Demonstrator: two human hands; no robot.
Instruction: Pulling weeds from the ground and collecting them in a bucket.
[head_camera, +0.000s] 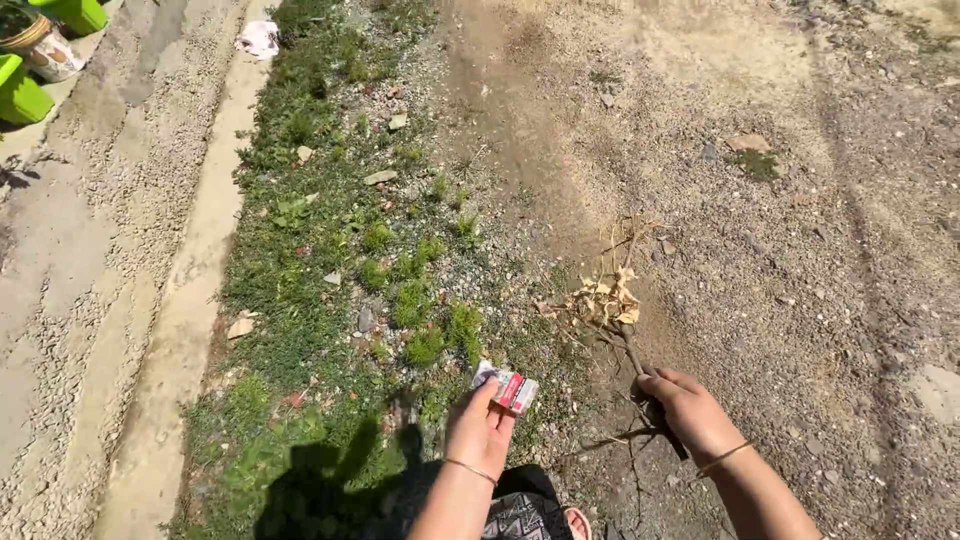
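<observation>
At the bottom edge of the view, a patterned dark garment (520, 515) and a pink sandal (577, 521) are showing between the person's two forearms. Just above them, the left hand (480, 428) is pinching a small red and white box (507, 388) between thumb and fingers, holding it over the edge of the grass (330, 300). To its right, the right hand (692, 412) is closing its fingers around a thin dry stick (634, 357), which is lying on the bare dirt ground (780, 250) and pointing up and left. At the stick's far end, a small heap of dry yellow leaves and twigs (607, 296) is sitting on the dirt, just beside the grass strip. Thin bangles are circling both wrists. Farther off to the left, a gravel path (90, 250) is running alongside a pale concrete edge (195, 290). At the top left corner, green containers (22, 95) are standing near a patterned pot (45, 45), and a white scrap (261, 38) is lying by the grass
</observation>
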